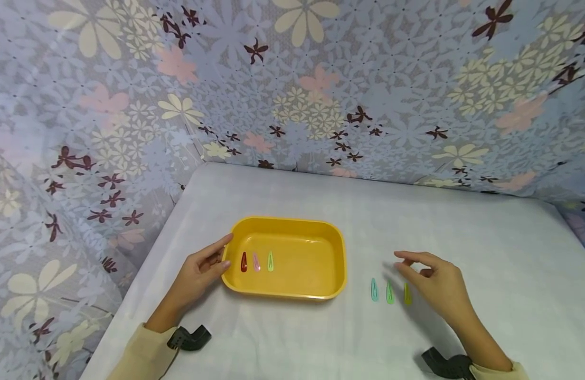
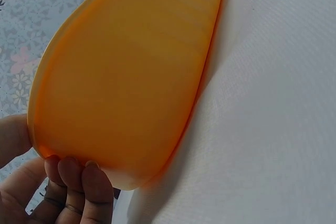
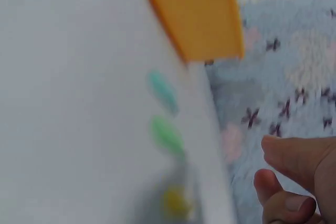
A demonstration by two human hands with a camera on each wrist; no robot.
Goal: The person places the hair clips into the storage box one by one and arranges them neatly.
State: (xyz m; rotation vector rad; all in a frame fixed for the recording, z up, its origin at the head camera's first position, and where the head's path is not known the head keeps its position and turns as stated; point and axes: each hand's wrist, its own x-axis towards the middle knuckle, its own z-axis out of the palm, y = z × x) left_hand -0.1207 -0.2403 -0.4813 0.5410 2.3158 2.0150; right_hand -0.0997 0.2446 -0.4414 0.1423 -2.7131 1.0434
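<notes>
My left hand (image 1: 197, 272) grips the left end of a yellow tray (image 1: 292, 294), with thumb and fingertips at its rim. In the left wrist view, the curled fingers (image 2: 73, 177) touch the tray's outer wall. Inside the tray, a dark red snap hair clip (image 1: 244, 262), a pink one (image 1: 256, 262) and a light green one (image 1: 270, 262) lie in a row toward the left. My right hand (image 1: 440, 282) hovers just right of a teal clip (image 1: 374, 290), a green clip (image 1: 389, 292) and a yellow-green clip (image 1: 407, 294) on the table. Its thumb and forefinger are apart, holding nothing.
A white cloth (image 1: 283, 338) covers the table. Flower-patterned fabric (image 1: 321, 79) hangs behind it and along the left side. Each wrist wears a black camera mount, one at the left cuff (image 1: 190, 338) and one at the right (image 1: 446, 364).
</notes>
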